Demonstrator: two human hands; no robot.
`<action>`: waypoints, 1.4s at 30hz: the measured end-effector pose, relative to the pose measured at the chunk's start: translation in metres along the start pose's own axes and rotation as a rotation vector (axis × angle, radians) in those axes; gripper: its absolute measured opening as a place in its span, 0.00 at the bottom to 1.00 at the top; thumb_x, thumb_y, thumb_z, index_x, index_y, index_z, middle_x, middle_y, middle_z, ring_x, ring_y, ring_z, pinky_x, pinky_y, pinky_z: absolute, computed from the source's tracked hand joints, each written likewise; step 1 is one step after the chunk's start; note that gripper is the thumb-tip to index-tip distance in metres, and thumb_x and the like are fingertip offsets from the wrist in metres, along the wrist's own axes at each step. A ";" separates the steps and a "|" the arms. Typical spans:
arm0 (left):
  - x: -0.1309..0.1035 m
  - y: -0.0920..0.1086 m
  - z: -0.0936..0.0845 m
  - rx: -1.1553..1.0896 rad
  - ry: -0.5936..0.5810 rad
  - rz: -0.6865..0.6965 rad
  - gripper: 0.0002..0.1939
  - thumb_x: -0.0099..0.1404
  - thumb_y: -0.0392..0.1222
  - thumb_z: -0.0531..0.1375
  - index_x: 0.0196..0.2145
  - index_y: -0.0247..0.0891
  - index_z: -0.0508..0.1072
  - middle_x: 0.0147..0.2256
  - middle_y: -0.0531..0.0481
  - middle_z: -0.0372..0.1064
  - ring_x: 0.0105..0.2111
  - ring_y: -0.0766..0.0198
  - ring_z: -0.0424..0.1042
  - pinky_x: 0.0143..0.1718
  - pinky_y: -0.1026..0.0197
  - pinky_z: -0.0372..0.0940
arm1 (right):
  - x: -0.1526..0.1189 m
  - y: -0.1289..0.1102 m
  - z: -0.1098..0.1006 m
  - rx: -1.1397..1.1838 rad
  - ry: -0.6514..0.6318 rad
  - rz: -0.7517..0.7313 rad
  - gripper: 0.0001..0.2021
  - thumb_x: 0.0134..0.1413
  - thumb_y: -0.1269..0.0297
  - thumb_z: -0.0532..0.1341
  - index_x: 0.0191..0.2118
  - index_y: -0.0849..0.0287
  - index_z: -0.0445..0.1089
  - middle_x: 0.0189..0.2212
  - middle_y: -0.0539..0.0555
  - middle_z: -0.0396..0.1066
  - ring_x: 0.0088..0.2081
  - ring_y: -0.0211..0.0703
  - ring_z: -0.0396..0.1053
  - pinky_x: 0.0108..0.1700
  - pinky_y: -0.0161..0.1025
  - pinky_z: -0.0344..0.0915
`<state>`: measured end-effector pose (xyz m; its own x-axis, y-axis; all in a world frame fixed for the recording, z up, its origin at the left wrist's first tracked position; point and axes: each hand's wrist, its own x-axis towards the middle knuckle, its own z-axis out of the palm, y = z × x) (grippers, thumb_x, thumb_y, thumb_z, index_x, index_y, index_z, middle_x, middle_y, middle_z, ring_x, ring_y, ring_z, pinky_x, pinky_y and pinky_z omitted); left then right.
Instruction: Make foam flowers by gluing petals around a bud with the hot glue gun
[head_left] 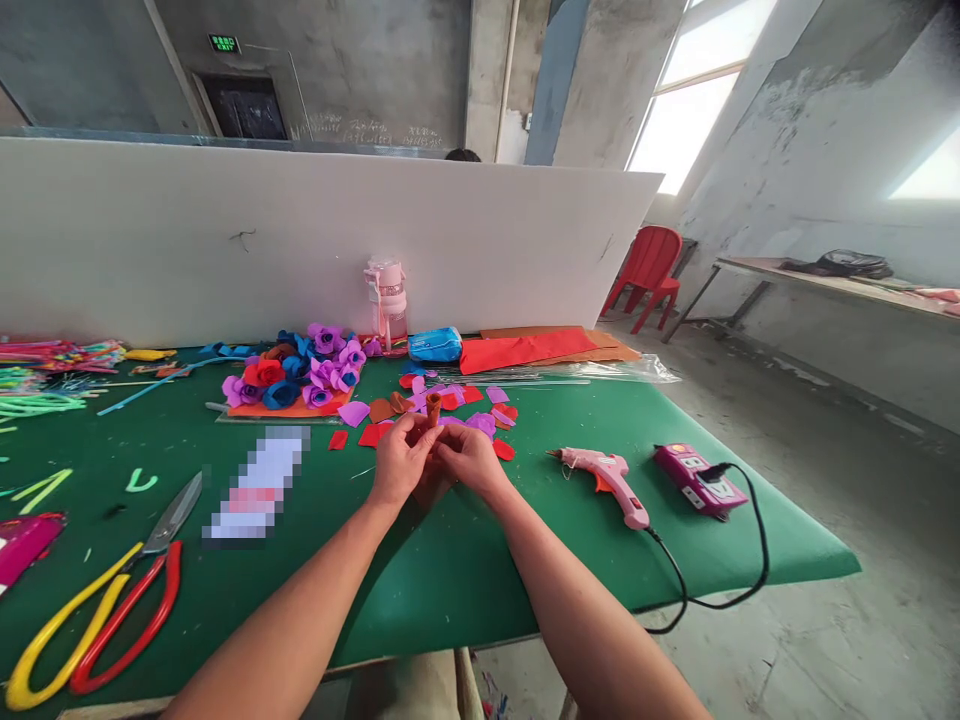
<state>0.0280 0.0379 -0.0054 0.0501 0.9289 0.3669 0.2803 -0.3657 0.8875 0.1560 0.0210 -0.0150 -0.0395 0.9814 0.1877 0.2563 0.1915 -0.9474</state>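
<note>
Between my hands stands a small rolled brown flower piece (433, 405), its coiled top poking up above the fingertips. My left hand (403, 455) pinches it from the left, and my right hand (471, 457) closes on it from the right. Their fingers partly hide its lower part. Just beyond lie loose purple petals (354, 412), red petals (373, 434) and brown petals (380, 410). A pile of finished purple, blue and red flowers (281, 393) sits behind them to the left.
Scissors (161, 540) lie at left, beside a blurred phone-shaped patch (259, 485). At right, a pink glue gun (611, 480) is near a purple power box (697, 480) with a black cable. A pink bottle (388, 300) and red sheet (525, 348) stand or lie behind.
</note>
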 end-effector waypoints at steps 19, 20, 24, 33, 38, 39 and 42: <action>-0.001 -0.001 0.001 -0.013 -0.010 0.006 0.10 0.57 0.48 0.61 0.31 0.38 0.72 0.29 0.49 0.75 0.29 0.62 0.73 0.32 0.63 0.65 | 0.001 0.003 0.000 -0.015 0.026 -0.010 0.08 0.43 0.71 0.55 0.28 0.59 0.72 0.25 0.49 0.74 0.28 0.39 0.69 0.31 0.34 0.65; -0.001 0.000 0.001 -0.011 -0.009 0.010 0.10 0.57 0.48 0.61 0.30 0.38 0.72 0.29 0.50 0.74 0.29 0.62 0.73 0.32 0.63 0.65 | 0.001 0.003 0.000 -0.029 0.033 -0.013 0.08 0.44 0.71 0.55 0.28 0.59 0.72 0.24 0.49 0.73 0.27 0.39 0.69 0.30 0.34 0.64; -0.001 0.002 0.001 0.018 -0.003 0.029 0.09 0.57 0.47 0.61 0.30 0.38 0.72 0.28 0.51 0.74 0.28 0.63 0.72 0.31 0.63 0.64 | 0.002 0.004 0.000 -0.071 0.058 -0.024 0.07 0.45 0.68 0.56 0.27 0.59 0.72 0.24 0.49 0.72 0.27 0.39 0.68 0.29 0.34 0.62; -0.001 -0.001 0.001 0.089 0.038 0.131 0.08 0.57 0.46 0.62 0.28 0.39 0.73 0.28 0.52 0.71 0.29 0.64 0.69 0.33 0.64 0.63 | 0.003 0.006 0.000 -0.010 0.071 -0.030 0.09 0.48 0.63 0.58 0.33 0.59 0.74 0.27 0.51 0.75 0.30 0.42 0.71 0.32 0.36 0.63; -0.001 0.004 0.001 0.075 0.031 0.146 0.08 0.57 0.46 0.62 0.28 0.40 0.73 0.27 0.53 0.70 0.29 0.65 0.68 0.33 0.64 0.63 | 0.004 0.006 0.001 -0.007 0.092 -0.042 0.09 0.48 0.62 0.58 0.32 0.58 0.74 0.28 0.52 0.76 0.31 0.43 0.71 0.33 0.36 0.64; -0.002 0.005 0.001 0.076 0.032 0.146 0.07 0.57 0.46 0.62 0.27 0.40 0.73 0.27 0.53 0.70 0.28 0.65 0.68 0.32 0.64 0.63 | 0.004 0.006 0.001 0.001 0.094 -0.044 0.09 0.48 0.62 0.58 0.32 0.59 0.74 0.28 0.52 0.76 0.31 0.43 0.72 0.34 0.36 0.64; -0.002 0.006 0.001 0.074 0.038 0.144 0.07 0.57 0.45 0.62 0.27 0.39 0.72 0.26 0.53 0.69 0.28 0.65 0.67 0.32 0.65 0.63 | 0.004 0.006 0.001 0.005 0.098 -0.046 0.09 0.48 0.62 0.58 0.31 0.59 0.73 0.28 0.52 0.75 0.30 0.43 0.71 0.33 0.36 0.64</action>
<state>0.0301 0.0335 -0.0009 0.0588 0.8637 0.5005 0.3429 -0.4883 0.8025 0.1566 0.0259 -0.0203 0.0433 0.9659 0.2553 0.2519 0.2367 -0.9383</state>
